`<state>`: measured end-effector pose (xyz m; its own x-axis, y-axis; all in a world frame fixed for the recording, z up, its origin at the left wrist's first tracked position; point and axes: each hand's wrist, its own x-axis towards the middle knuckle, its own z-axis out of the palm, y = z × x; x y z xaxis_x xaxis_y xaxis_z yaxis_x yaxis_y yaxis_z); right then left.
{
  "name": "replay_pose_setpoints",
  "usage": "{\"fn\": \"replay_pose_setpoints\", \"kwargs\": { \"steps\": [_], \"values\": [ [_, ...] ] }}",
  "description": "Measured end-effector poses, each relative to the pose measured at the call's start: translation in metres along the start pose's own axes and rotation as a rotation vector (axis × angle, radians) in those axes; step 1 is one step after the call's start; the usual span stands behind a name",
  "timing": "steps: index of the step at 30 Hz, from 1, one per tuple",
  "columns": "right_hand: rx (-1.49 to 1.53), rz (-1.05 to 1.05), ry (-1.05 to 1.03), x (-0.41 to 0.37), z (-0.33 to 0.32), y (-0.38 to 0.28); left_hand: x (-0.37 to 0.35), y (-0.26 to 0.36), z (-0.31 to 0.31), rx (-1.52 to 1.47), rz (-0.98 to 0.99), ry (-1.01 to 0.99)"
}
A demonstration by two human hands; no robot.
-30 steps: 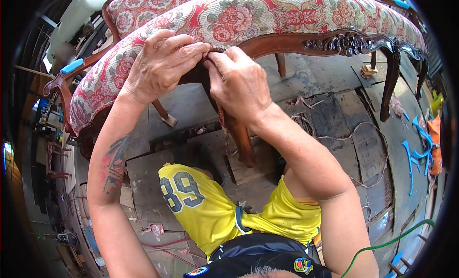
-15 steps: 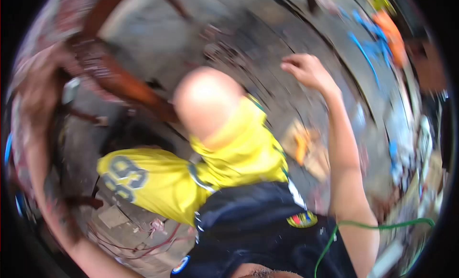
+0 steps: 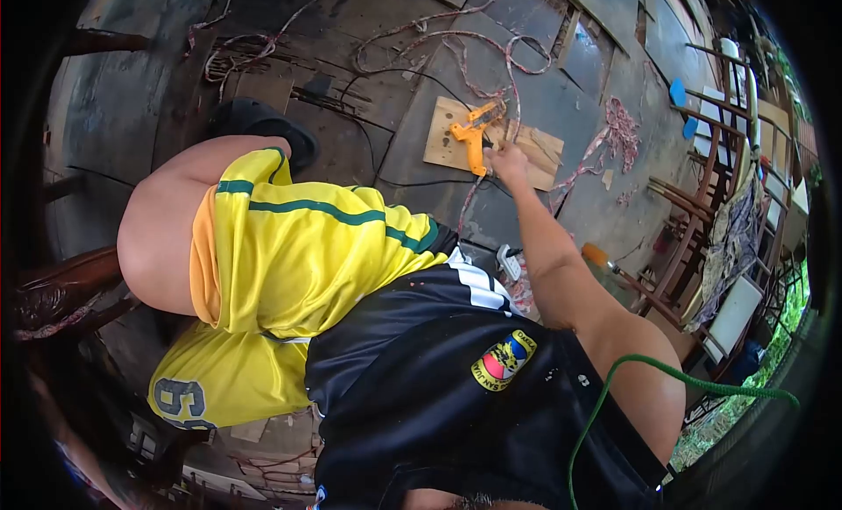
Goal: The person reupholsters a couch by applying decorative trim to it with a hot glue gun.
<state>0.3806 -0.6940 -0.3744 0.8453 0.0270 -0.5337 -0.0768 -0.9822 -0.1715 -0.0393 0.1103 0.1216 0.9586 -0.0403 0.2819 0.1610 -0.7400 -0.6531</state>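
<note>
My right hand (image 3: 510, 165) reaches out over a light wooden board (image 3: 438, 142) on the floor. Its fingers look curled together, and what they hold, if anything, I cannot make out. Just left of them lies an orange glue gun (image 3: 474, 135) on the board, with a dark cord near its handle. A reddish-white strand of rope (image 3: 511, 89) runs down close to the fingers. My left hand is out of sight; only a dim piece of that arm (image 3: 92, 475) shows at the lower left, beside dark brown carved wood (image 3: 66, 299).
Tangled reddish-white rope (image 3: 621, 128) lies on the worn board floor (image 3: 351, 168). Wooden chair frames (image 3: 702, 212) stack at the right. An orange-handled brush-like tool (image 3: 596, 254) and a white clamp-like object (image 3: 508, 263) lie near my right arm. A green cord (image 3: 693, 378) crosses in front.
My view has swung rightward. My right hand has gone from hanging open in the air to the board beside the glue gun. The left hand, earlier at the brown wood, has left the view.
</note>
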Motion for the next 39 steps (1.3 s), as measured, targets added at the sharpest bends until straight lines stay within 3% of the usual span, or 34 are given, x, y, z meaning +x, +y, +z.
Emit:
{"fn": "replay_pose_setpoints", "kwargs": {
  "steps": [1, 2, 3, 5, 8, 10, 13, 15, 16, 18, 19, 23, 26, 27, 29, 34, 35, 37, 39],
  "values": [
    [0.032, 0.084, 0.129, -0.003, 0.01, -0.013, -0.002, 0.001, 0.003, 0.004, -0.009, -0.004],
    [0.039, 0.073, 0.117, -0.007, 0.016, -0.016, -0.005, -0.001, 0.004, 0.006, -0.019, -0.013],
    [-0.19, 0.001, 0.271, -0.01, 0.03, -0.018, -0.008, -0.002, 0.003, 0.013, -0.023, -0.019],
    [-0.18, 0.033, 0.232, 0.011, 0.071, -0.023, -0.02, -0.002, -0.007, 0.047, -0.055, -0.045],
    [-0.239, -0.16, 0.297, 0.028, 0.076, -0.034, -0.014, 0.02, -0.017, 0.062, -0.094, -0.095],
    [-0.281, -0.289, 0.401, 0.032, 0.065, -0.035, 0.013, 0.043, -0.028, 0.053, -0.097, -0.019],
    [-0.44, -0.368, 0.503, 0.06, 0.062, -0.002, 0.033, 0.053, -0.048, 0.091, -0.109, -0.038],
    [0.304, 0.03, -0.057, 0.058, 0.031, -0.031, 0.037, 0.056, -0.051, 0.098, -0.118, -0.048],
    [0.311, 0.006, -0.042, 0.055, 0.025, -0.055, 0.037, 0.056, -0.048, 0.081, -0.128, -0.042],
    [0.663, 0.152, 0.089, 0.035, 0.008, -0.117, 0.033, 0.057, -0.042, 0.078, -0.151, -0.008],
    [0.893, 0.012, 0.048, -0.005, -0.016, -0.169, 0.034, 0.057, -0.039, 0.064, -0.15, 0.013],
    [1.192, -0.488, -0.227, -0.112, -0.09, -0.347, 0.026, 0.056, -0.04, 0.058, -0.153, 0.002],
    [1.167, -0.97, -0.499, -0.17, -0.123, -0.439, 0.024, 0.059, -0.038, 0.039, -0.164, 0.018],
    [1.312, -1.165, -0.525, -0.188, -0.12, -0.471, 0.024, 0.059, -0.039, 0.045, -0.161, 0.019],
    [1.149, -1.484, -0.618, -0.215, -0.137, -0.521, 0.024, 0.061, -0.038, 0.049, -0.174, 0.033],
    [1.12, -1.614, -0.96, -0.27, -0.146, -0.597, 0.021, 0.057, -0.033, 0.041, -0.18, 0.059],
    [1.112, -1.616, -0.953, -0.272, -0.145, -0.606, 0.021, 0.057, -0.033, 0.033, -0.179, 0.062],
    [1.169, -1.606, -1.19, -0.276, -0.143, -0.617, 0.02, 0.057, -0.032, 0.016, -0.184, 0.07],
    [1.148, -1.583, -1.173, -0.273, -0.14, -0.623, 0.019, 0.056, -0.031, 0.008, -0.178, 0.077]
  ]
}}
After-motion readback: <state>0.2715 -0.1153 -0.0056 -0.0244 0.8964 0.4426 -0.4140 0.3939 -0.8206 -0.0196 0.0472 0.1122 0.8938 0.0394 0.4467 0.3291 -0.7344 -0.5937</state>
